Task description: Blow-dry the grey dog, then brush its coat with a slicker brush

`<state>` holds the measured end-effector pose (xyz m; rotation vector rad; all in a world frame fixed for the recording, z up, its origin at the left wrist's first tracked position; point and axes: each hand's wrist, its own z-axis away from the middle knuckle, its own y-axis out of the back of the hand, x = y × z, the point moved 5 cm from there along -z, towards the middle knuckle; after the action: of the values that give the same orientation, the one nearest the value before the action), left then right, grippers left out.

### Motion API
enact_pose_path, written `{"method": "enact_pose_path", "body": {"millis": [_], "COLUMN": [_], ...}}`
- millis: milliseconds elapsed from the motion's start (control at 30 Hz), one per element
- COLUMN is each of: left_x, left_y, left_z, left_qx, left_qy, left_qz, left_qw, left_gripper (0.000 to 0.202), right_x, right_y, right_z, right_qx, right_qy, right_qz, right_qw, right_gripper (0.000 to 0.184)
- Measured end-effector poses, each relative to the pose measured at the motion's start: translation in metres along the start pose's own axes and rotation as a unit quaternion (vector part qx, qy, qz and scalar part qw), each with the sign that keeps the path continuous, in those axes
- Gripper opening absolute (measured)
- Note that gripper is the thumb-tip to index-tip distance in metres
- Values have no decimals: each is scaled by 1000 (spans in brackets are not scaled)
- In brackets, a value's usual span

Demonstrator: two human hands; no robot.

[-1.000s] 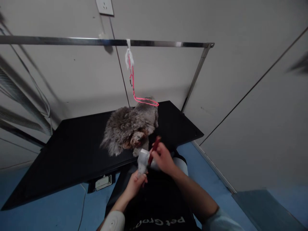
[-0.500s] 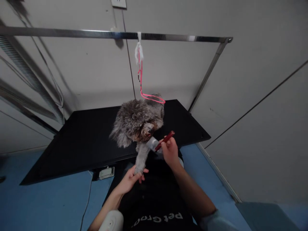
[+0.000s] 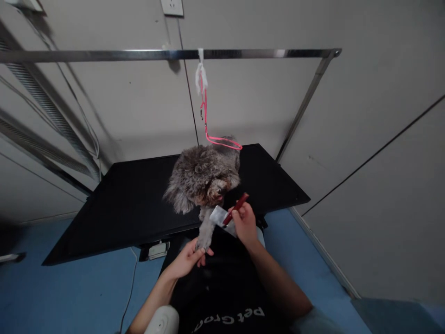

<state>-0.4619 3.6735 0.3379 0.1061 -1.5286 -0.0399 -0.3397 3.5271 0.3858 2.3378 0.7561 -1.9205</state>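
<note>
A curly grey dog (image 3: pixel 198 169) with a browner muzzle lies on the black grooming table (image 3: pixel 139 199), facing me. One front leg stretches past the table's near edge, and my left hand (image 3: pixel 189 257) is closed around its paw. In my right hand (image 3: pixel 245 222) is a slicker brush (image 3: pixel 236 209) with a dark red handle, gripped between thumb and fingers. Its pale, flat head lies against or just over the upper part of that leg, below the dog's chin; whether the pins touch the fur I cannot tell.
A metal bar (image 3: pixel 121 55) spans above the table, and a pink loop leash (image 3: pixel 224 143) hangs from it beside the dog's back. Ribbed hoses (image 3: pixel 52 106) run down at the left. A white cable (image 3: pixel 130 283) trails to the blue floor. The wall stands close behind.
The brush head has shifted slightly down along the dog's leg, with my right hand moving a little lower. My left hand keeps its hold on the paw. The camera view has shifted slightly.
</note>
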Motion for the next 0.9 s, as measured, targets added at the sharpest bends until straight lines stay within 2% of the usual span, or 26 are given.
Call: {"method": "enact_pose_path", "body": {"millis": [33, 133, 167, 267, 300, 400, 433, 467, 533, 567, 667, 700, 733, 767, 800, 833, 867, 900], "left_x": [-1, -7, -10, -22, -26, -38, -41, -43, -46, -47, -49, -49, -51, -52, -54, -57, -59, -62], "left_y": [1, 3, 4, 8, 10, 10, 10, 8, 4, 1, -10, -14, -17, -19, -21, -22, -23, -23], "left_z": [0, -1, -1, 0, 1, 4, 5, 6, 9, 11, 18, 20, 22, 24, 26, 27, 29, 30], "left_qx": [-1, -18, -26, -36, -40, -64, -73, -85, -122, -145, -199, -203, -201, -192, -179, -161, -141, -119], "left_qy": [-1, 6, 11, 36, 50, 89, 97, 101, 106, 108, 94, 87, 78, 67, 57, 48, 36, 25], "left_qz": [4, 21, 30, 82, 109, 210, 248, 287, 373, 419, 558, 599, 635, 665, 687, 701, 708, 709], "left_qw": [1000, 1000, 999, 995, 992, 971, 961, 949, 914, 890, 800, 770, 742, 719, 702, 693, 691, 695], "left_gripper": [34, 37, 39, 44, 45, 41, 39, 35, 27, 24, 19, 19, 19, 18, 18, 19, 20, 21], "right_x": [-1, 3, 4, 1, 0, 7, 10, 11, 10, 9, 14, 15, 16, 16, 15, 15, 16, 18], "right_y": [0, -12, -12, 4, 5, -10, -12, -10, -1, -1, -15, -16, -13, -8, -2, -1, -3, -8], "right_z": [-1, -1, -2, -7, -7, -3, -3, -4, -4, -4, 2, 3, 4, 4, 4, 5, 5, 6], "right_qx": [1, -120, -121, 21, 24, -111, -122, -94, 5, 15, -97, -107, -78, -23, 30, 49, 28, -20], "right_qy": [13, -24, -35, 11, 27, -2, -15, -16, 11, 22, 0, -9, -6, 9, 29, 44, 49, 43], "right_qz": [1, -11, -15, -4, 1, -7, -13, -16, -12, -10, -23, -28, -29, -25, -21, -21, -26, -35], "right_qw": [1000, 992, 992, 1000, 999, 994, 992, 995, 1000, 1000, 995, 994, 996, 999, 999, 998, 998, 998], "right_gripper": [24, 21, 20, 23, 24, 20, 18, 18, 19, 21, 20, 19, 18, 19, 20, 21, 22, 22]}}
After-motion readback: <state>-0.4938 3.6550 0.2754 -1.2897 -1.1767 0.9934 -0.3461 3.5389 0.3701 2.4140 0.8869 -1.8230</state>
